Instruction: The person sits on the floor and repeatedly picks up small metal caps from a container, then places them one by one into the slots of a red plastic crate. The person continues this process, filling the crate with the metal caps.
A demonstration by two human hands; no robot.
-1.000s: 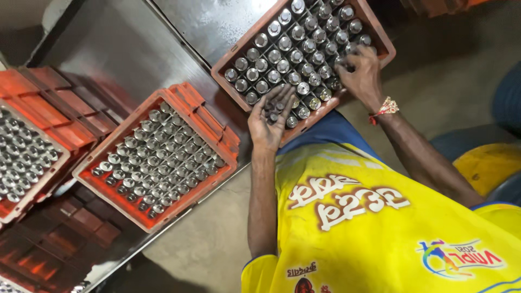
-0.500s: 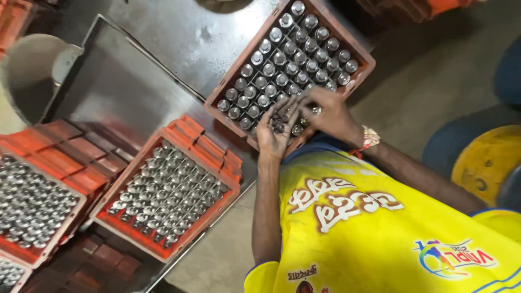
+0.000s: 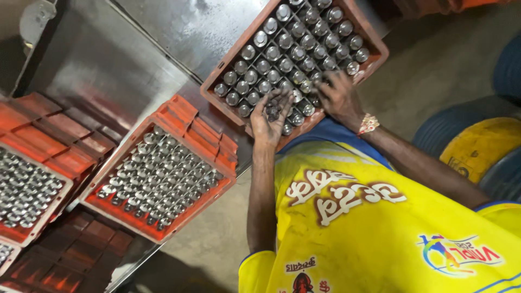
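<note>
A dull grey sheet-metal counter (image 3: 163,59) runs across the upper left of the view, with a bare concrete floor (image 3: 434,65) beyond it at about two o'clock. At twelve o'clock a red-brown plastic crate (image 3: 374,51), divided into square cells, sits tilted on the counter's edge, most cells holding a small round silver metal cap (image 3: 282,12). The person's left hand (image 3: 271,111) lies palm up at the crate's near rim, fingers loosely cupped around a small heap of dark little metal pieces (image 3: 273,110). The right hand (image 3: 339,97), with a beaded red and gold wristband (image 3: 368,123) at the wrist, rests knuckles up on the crate's lower right corner, fingertips curled down into the cells; I cannot tell whether it pinches anything. The two hands are near each other but apart. At about eight o'clock a second orange-red crate (image 3: 211,146), filled with rows of the same silver caps, stands on the counter, and at nine o'clock a third filled crate (image 3: 54,203) is cut by the frame's edge. Dark empty red trays (image 3: 76,255) lie stacked below them at seven o'clock. A bright yellow printed shirt (image 3: 380,228) fills the lower right, and a yellow and blue round drum (image 3: 483,146) stands at three o'clock.
</note>
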